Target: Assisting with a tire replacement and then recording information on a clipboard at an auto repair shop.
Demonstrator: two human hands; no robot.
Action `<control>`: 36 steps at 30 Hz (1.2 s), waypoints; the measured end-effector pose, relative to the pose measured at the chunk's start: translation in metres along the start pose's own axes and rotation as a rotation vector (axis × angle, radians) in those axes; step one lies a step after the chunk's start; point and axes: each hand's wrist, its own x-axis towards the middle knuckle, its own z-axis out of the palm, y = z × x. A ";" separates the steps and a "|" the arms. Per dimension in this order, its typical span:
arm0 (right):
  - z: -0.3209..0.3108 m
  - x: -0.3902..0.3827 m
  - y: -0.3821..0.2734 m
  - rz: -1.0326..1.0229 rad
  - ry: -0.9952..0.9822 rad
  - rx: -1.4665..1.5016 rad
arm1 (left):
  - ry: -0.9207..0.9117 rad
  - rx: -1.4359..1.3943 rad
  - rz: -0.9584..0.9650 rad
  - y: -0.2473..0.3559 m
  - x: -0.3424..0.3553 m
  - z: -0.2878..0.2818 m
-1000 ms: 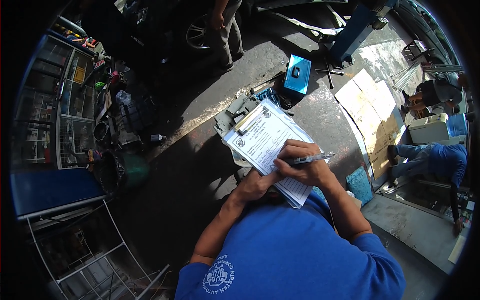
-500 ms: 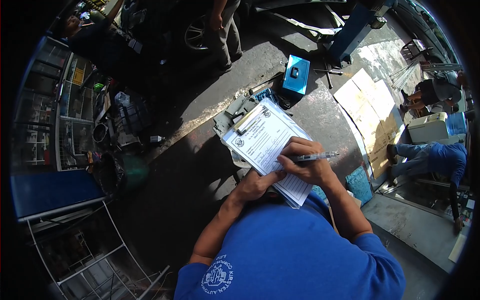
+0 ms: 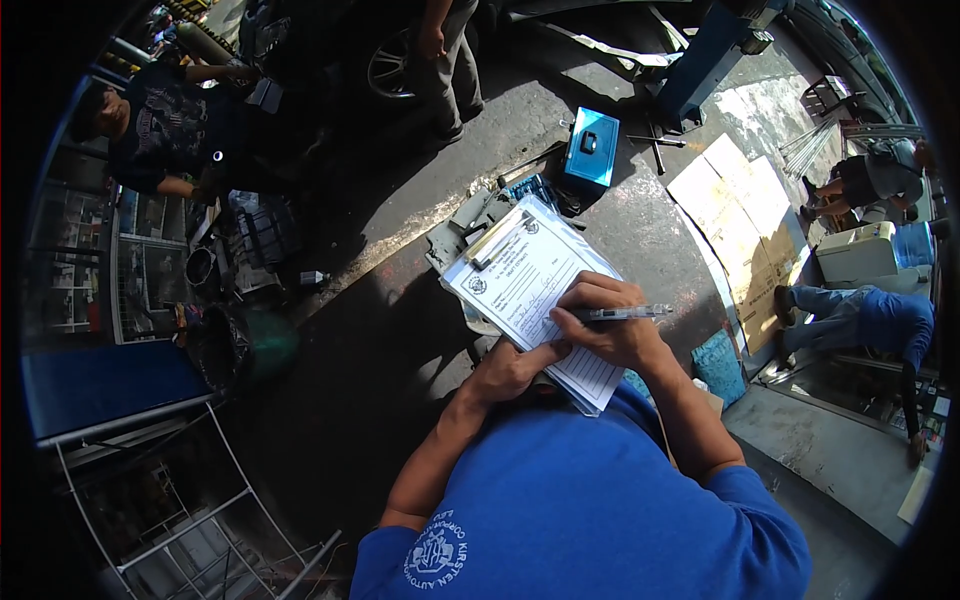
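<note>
A clipboard with a printed form under its metal clip lies tilted in front of my body. My left hand grips its lower left edge, the thumb pressed flat on the paper. In my right hand a clear-barrelled pen is pinched, its back end pointing right. That hand rests on the middle of the sheet, where a few lines carry handwriting. The pen's tip is hidden by my fingers.
A blue metal toolbox stands beyond the clipboard, beside an open grey case. Flattened cardboard covers floor at right. A lined bin stands left. Several people are around, one in dark clothes at far left.
My right hand and pen have shifted very slightly left on the form. At far left, the person in dark clothes has moved left and lowered an arm. The clipboard stays put.
</note>
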 end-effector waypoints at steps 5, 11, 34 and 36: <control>0.000 0.000 0.001 -0.003 -0.031 -0.024 | -0.020 0.034 0.016 -0.004 0.000 -0.003; 0.000 -0.001 0.001 0.012 -0.018 -0.030 | -0.013 -0.003 -0.012 -0.009 0.000 -0.005; -0.001 0.000 0.002 -0.043 0.013 -0.055 | -0.011 0.016 -0.056 -0.006 -0.002 -0.004; -0.001 -0.001 0.002 -0.039 0.047 -0.054 | 0.008 -0.027 -0.070 -0.003 0.000 -0.001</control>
